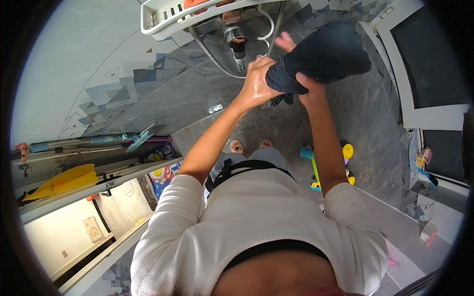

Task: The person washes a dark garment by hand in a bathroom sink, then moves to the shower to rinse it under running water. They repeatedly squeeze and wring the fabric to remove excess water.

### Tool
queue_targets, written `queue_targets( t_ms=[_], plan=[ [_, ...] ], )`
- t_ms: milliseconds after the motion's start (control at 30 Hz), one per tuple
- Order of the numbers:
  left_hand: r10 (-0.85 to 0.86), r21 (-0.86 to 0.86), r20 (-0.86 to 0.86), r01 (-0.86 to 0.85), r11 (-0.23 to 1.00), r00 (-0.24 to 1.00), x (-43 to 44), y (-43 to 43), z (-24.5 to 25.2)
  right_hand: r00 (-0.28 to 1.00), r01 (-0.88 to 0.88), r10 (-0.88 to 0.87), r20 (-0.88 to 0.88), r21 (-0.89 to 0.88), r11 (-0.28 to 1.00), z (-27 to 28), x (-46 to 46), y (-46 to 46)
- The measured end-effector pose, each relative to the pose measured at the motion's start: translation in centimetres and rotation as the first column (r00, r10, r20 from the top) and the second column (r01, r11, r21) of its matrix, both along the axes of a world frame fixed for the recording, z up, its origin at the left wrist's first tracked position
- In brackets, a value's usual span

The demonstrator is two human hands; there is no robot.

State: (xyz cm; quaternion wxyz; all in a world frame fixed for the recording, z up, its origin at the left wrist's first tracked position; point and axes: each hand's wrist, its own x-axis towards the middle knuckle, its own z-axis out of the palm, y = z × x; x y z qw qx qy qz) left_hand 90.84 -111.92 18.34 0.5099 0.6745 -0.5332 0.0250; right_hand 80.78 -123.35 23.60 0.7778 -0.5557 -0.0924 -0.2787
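A dark navy cloth item (326, 55), bunched and folded so that its kind is hard to tell, is held up in front of me above the floor. Around its narrower left end wraps my left hand (261, 79), which looks wet and shiny. My right hand (310, 88) grips it from below, the thumb on the near side. Fingertips show beyond the cloth's upper edge; the rest of those fingers is hidden behind it. Below the hands, a striped, ribbed dark edge of fabric hangs down (283, 100).
A chrome shower valve (235, 37) with a metal hose (213, 55) sits on the tiled wall beneath a white plastic shelf (159, 27). Colourful toys (314, 162) lie on the grey floor (296, 148) by my right arm. A white-framed door (426, 118) stands right; mop handles (77, 142) lean left.
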Motion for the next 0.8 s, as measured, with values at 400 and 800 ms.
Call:
queue_targets(
  t_ms=[400,800],
  plan=[
    [-0.364,0.127,-0.682,0.592,0.795,0.635,0.1,1.5,4.1,0.932,-0.348,0.359,-0.055,-0.421,0.838,0.9,0.7,-4.2],
    [-0.237,0.077,-0.925,0.759,0.647,0.297,1.1,1.3,1.1,0.462,-0.873,0.886,-0.032,-0.191,0.448,0.3,6.1,-4.8]
  ],
)
